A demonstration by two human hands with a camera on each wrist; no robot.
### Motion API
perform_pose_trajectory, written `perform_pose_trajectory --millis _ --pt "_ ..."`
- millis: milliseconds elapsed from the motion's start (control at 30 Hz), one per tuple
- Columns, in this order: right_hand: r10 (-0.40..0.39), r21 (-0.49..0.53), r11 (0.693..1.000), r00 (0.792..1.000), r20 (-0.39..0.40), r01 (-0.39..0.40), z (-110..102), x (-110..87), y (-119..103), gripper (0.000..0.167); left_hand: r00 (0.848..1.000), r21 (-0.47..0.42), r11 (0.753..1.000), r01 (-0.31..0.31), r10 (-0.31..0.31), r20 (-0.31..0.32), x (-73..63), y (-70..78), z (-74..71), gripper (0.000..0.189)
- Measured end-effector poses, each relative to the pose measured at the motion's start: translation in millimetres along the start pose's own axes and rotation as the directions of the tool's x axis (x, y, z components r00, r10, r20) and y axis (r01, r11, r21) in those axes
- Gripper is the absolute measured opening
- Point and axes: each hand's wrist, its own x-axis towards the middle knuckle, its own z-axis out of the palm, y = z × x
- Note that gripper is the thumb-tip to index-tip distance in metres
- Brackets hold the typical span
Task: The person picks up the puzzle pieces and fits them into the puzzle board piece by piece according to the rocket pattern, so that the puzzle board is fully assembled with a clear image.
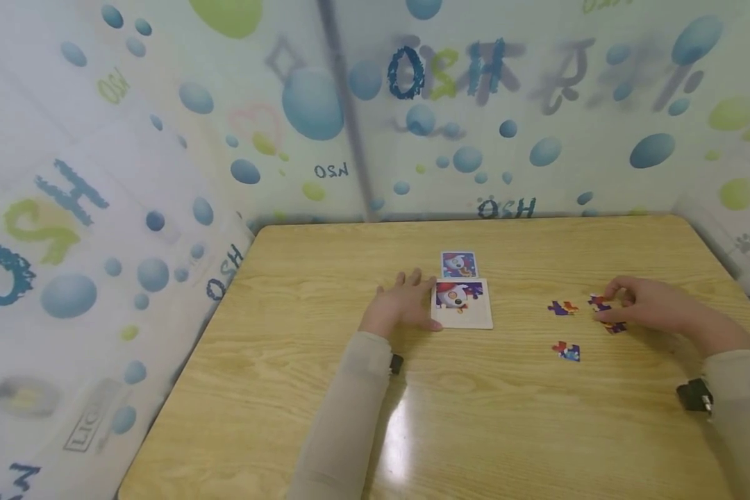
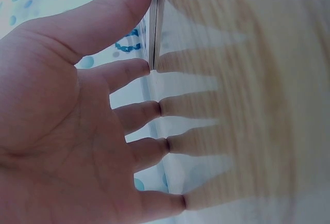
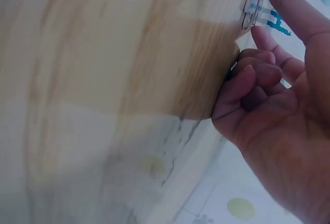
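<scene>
On the bench (image 1: 487,423) we list one loose piece (image 1: 569,351), nearest; the right hand (image 1: 656,305), finger and thumb pinching a second piece (image 1: 598,303); well to its left, the board (image 1: 471,320), left edge touched by the spread, empty left hand (image 1: 405,303); just beyond, a card (image 1: 459,264).

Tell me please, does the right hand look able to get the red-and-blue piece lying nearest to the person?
Probably yes: the right hand is close, nothing covers the red-and-blue piece, and only bare table shows between them, though that hand is at another piece.
</scene>
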Motion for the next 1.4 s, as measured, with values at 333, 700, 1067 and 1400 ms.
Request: perform_pose_trajectory --millis 333,700,1067,1400 --pt "0.006 -0.024 1.000 1.000 0.015 -0.005 -2.2 1.7 -0.5 0.048 1.000 -0.011 1.000 -0.003 0.003 0.006 -1.0 -0.5 -0.6 0.102" --pt "-0.010 -0.021 1.000 1.000 -0.006 0.010 -5.5 -2.3 -2.1 0.053 1.000 -0.023 1.000 0.001 -0.001 0.007 -2.6 1.2 -2.2 0.102" --pt "0.007 -0.025 1.000 1.000 -0.003 -0.007 -5.6 -0.6 -5.0 0.053 1.000 -0.025 1.000 0.009 -0.009 0.012 -3.0 1.1 -3.0 0.102" --pt "-0.004 -0.036 0.999 1.000 -0.005 0.003 -6.1 1.9 -2.2 0.050 1.000 -0.011 1.000 0.011 -0.011 0.015 -2.3 1.4 -1.9 0.102"
